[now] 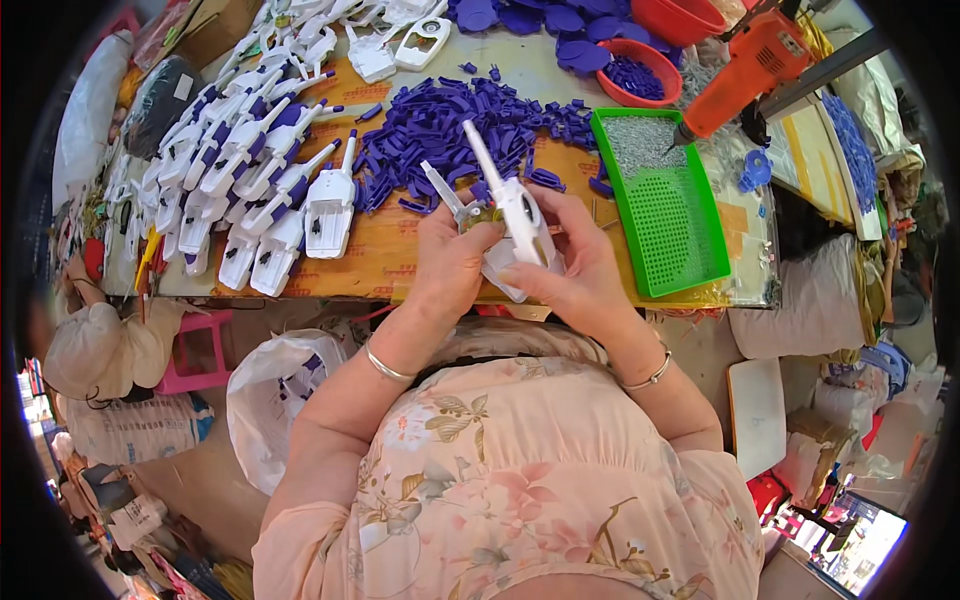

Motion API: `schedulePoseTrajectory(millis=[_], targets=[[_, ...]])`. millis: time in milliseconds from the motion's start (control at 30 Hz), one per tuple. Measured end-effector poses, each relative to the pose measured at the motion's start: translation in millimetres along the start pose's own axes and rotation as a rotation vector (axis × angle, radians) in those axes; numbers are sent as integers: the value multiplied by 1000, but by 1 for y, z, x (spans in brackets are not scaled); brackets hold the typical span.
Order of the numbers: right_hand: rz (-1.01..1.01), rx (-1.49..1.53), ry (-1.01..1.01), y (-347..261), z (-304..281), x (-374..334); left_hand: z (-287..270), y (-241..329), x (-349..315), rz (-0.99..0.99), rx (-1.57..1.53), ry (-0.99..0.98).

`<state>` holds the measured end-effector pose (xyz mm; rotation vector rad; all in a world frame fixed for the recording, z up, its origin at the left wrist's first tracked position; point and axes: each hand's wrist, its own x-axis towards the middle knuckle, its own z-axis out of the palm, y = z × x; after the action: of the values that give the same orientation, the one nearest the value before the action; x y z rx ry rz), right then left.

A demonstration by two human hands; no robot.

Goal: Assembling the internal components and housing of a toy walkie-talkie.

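Over the table's near edge I hold white plastic housing parts between both hands. My right hand (583,262) is wrapped round a white shell with a long thin barrel (520,222), thumb across its lower end. My left hand (450,258) grips a second white shell with a narrow arm (440,186), close against the first. What lies between the two shells is mostly hidden by my fingers. Just beyond them spreads a heap of small purple plastic parts (430,130). To the left, white shells with purple pieces (240,165) lie in rows, one shell (331,213) standing nearest.
A green tray (717,245) holding small silvery screws (640,145) sits on the right. Above it hangs an orange power screwdriver (755,75). A red bowl (676,82) of purple parts and purple discs (585,25) stand behind. A white bag (262,400) is below left.
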<state>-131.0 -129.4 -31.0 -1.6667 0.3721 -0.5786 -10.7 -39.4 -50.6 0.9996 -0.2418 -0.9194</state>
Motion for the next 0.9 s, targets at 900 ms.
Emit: schedulePoseTrajectory(millis=[900], targets=[[-581, -468, -18, -6, 8, -15, -4, 3, 0, 222, 19, -254]])
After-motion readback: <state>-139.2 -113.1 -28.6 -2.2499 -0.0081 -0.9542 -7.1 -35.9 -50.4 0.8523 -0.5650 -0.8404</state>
